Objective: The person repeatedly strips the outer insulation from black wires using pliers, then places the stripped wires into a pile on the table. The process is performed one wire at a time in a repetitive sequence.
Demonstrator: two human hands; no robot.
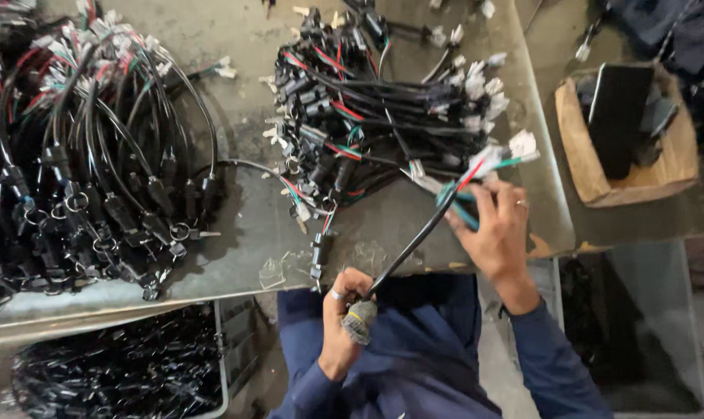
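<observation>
With the left hand fisted around the black cable at its grey-wrapped end and the right hand pinching the coloured wires just beyond its fingertips, keep the span between them taut — wrapping evenly, I'd judge — clear of the pile ahead.

I see one open brown cardboard box at upper right, just beside the grey table's edge, a flat black rectangular slab leaning inside it, no labels, signs or lit screens I can make out
</observation>
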